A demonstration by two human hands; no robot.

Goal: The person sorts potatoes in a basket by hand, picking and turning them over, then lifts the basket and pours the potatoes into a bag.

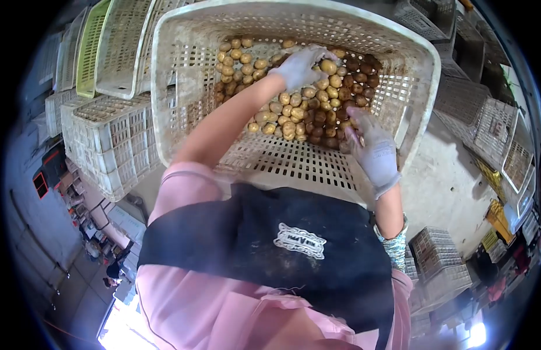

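Inside a large, dirty white plastic crate [180, 99] lie many small round fruits or potato-like pieces; I cannot tell which. Yellowish ones [288, 114] spread across the left and middle, while darker brown ones [368, 81] gather at the right. My left hand [299, 67], in a pale glove, reaches to the far side of the pile, its fingers curled at a yellow round piece [328, 66]. Over the near right part of the pile is my right hand [374, 151], also gloved. Its thumb and fingers are spread apart, close to the brown pieces.
White crates [110, 146] are stacked at the left, with a green crate [92, 49] behind them. More crates [480, 119] stand along the right side, and others [439, 254] at the lower right. A concrete floor [442, 181] shows beside the crate.
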